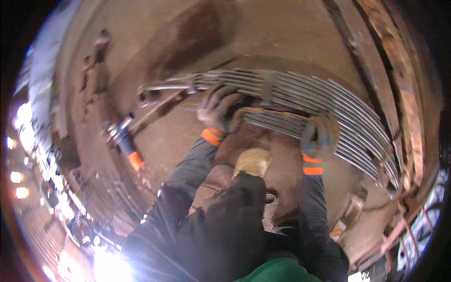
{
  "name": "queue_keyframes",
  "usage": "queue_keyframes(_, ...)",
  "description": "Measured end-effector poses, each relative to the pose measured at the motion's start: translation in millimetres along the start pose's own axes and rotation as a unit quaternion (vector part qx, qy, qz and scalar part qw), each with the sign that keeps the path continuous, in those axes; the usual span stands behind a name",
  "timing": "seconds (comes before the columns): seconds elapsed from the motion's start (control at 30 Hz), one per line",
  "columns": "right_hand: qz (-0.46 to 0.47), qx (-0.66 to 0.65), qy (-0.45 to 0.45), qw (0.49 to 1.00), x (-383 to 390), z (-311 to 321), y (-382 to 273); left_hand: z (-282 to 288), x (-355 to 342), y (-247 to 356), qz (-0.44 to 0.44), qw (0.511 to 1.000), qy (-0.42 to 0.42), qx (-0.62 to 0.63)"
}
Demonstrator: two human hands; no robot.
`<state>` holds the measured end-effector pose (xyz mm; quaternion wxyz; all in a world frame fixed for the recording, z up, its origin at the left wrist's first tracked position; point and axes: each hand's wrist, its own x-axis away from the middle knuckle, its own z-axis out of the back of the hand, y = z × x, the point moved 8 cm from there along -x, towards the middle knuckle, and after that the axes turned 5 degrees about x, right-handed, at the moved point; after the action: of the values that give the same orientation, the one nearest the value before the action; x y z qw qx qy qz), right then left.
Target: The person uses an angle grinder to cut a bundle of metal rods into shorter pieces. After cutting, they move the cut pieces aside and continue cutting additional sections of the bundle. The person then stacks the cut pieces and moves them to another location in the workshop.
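Observation:
A large leaf spring [291, 87], a curved stack of several grey steel leaves with clamps around it, lies on the dusty ground before me. Along its near side is a shorter stack of steel leaves [277, 121]. My left hand [218, 108], in a grey work glove, is closed at the left end of this shorter stack, its fingers near the large spring. My right hand [322, 131], also gloved and a little blurred, is closed around the right end. The fingertips under the stack are hidden.
A blue power tool with an orange part [127, 146] lies on the ground to the left. Long wooden beams [399, 70] run along the right side. A tan boot tip [253, 162] shows below the short stack. Scrap pieces [350, 211] lie at lower right.

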<state>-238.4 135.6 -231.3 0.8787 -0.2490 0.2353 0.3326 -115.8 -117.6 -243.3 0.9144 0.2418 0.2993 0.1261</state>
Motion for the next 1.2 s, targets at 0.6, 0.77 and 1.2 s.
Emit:
queue_keyframes(0.6, -0.092, -0.202, -0.269, 0.937, 3, 49, 49, 72, 53, -25, 0.308, 0.902, 0.013, 0.303)
queue_keyframes(0.77, -0.158, -0.055, -0.390, 0.906, 0, 213, 87, 192, 125, 60, 0.529, 0.790, -0.176, 0.254)
queue_keyframes(1.2, -0.454, -0.037, -0.468, 0.757, 5, 633, 79, 557, 182, 222, 0.727, 0.642, -0.104, 0.219)
